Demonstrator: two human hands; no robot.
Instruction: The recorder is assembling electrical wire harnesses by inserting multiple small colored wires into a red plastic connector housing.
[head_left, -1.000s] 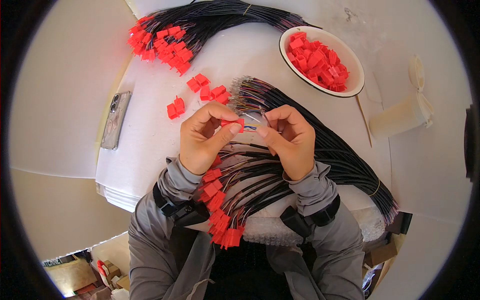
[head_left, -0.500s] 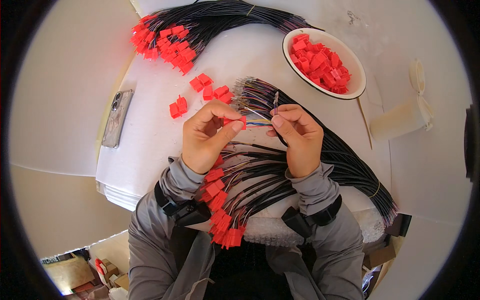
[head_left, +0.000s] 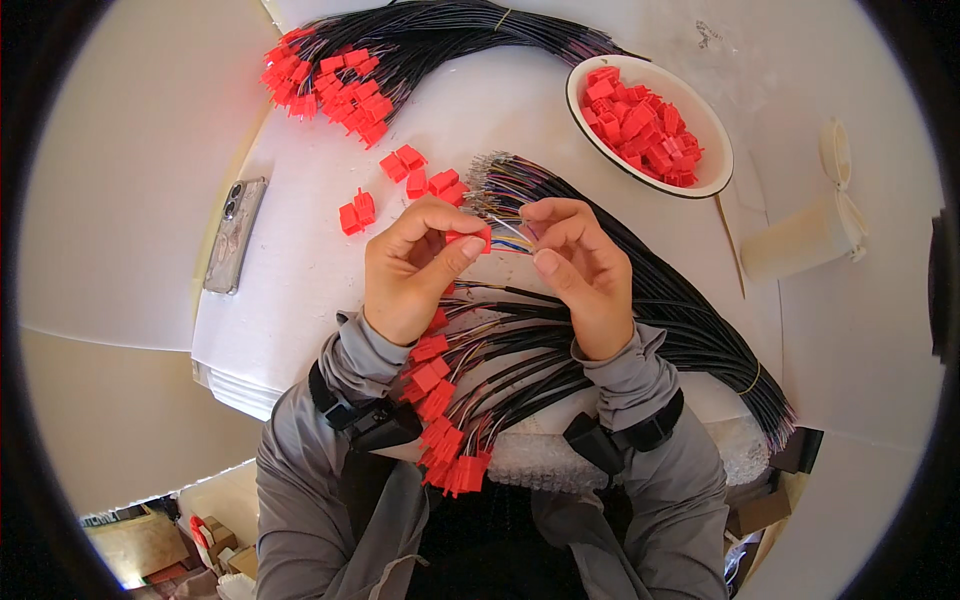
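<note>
Inspector A: Start with the biggest items.

Inspector B: White table (head_left: 560, 120). On its far side lies a bound bundle of black wires (head_left: 440, 35) ending in red plugs. A second wire bundle (head_left: 690, 320) runs from the centre off to the right. A white bowl (head_left: 715, 140) of loose red plugs stands far right, with a white cup (head_left: 795, 240) lying on its side beside it. A phone (head_left: 233, 235) sits at the left edge.

Inspector A: Hands?

Inspector B: Left hand (head_left: 410, 275) is closed, thumb and forefinger pinching a red plug (head_left: 470, 238) above the table's centre. Right hand (head_left: 580, 265) is closed, fingertips pinching thin coloured wires (head_left: 510, 232) just beside that plug.

Inspector A: Smaller items?

Inspector B: Finished wires with plugs (head_left: 445, 420) hang below the wrists. Several loose plugs (head_left: 405, 180) lie just beyond the left hand.
</note>
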